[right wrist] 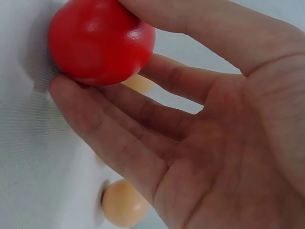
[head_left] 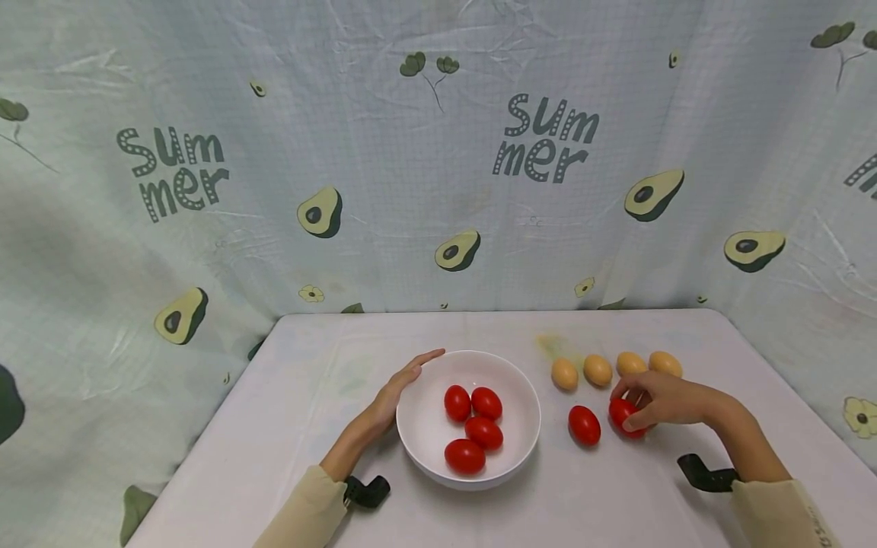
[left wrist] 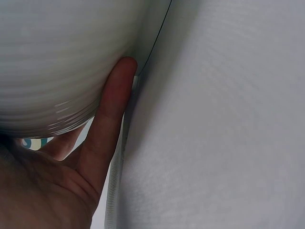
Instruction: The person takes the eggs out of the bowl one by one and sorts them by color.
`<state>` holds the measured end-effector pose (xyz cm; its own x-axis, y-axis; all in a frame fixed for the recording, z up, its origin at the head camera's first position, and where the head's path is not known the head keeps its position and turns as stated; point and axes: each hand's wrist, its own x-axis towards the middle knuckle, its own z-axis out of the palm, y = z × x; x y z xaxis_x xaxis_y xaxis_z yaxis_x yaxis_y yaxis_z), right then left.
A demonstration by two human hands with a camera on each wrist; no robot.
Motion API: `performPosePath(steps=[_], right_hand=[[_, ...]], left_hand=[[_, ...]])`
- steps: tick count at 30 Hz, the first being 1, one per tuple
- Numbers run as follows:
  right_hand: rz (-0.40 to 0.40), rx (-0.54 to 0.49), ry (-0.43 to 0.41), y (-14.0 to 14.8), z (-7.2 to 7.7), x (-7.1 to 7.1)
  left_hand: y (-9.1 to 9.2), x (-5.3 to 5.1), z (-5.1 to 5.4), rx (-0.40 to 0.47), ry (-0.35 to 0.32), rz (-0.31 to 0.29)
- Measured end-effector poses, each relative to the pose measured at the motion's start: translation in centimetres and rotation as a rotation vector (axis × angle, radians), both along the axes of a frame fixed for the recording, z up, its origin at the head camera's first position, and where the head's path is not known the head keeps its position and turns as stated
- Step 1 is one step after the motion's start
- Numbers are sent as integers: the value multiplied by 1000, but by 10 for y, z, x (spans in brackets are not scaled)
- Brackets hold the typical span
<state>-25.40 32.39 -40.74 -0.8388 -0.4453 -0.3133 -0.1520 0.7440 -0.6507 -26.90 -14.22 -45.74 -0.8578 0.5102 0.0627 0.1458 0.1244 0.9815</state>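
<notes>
A white bowl (head_left: 423, 403) stands near the middle of the table with several red eggs (head_left: 465, 457) inside. My left hand (head_left: 392, 396) rests against the bowl's left side; in the left wrist view its extended finger (left wrist: 116, 90) lies along the bowl's curved outer wall. Over on the right, my right hand (head_left: 674, 399) holds a red egg (head_left: 622, 412) between thumb and fingers. That egg is low, close to the tabletop, and the right wrist view shows the thumb on one side with fingertips on the other. Just left of it lies another red egg (head_left: 585, 425).
Several yellowish-tan eggs (head_left: 598, 371) lie in a row behind my right hand. The table (head_left: 329, 358) has a pale cover, and a patterned curtain (head_left: 384, 152) hangs behind it. Each wrist carries a black camera mount (head_left: 368, 492).
</notes>
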Motion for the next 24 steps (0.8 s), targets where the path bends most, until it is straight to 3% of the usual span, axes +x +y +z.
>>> performPosePath(steps=[11,24], right_hand=[[-20,34,-27,0,2,0],[-17,36,8,-1,2,0]], left_hand=[[0,0,-1,-16,14,-1],[0,-1,-1,-14,16,-4]])
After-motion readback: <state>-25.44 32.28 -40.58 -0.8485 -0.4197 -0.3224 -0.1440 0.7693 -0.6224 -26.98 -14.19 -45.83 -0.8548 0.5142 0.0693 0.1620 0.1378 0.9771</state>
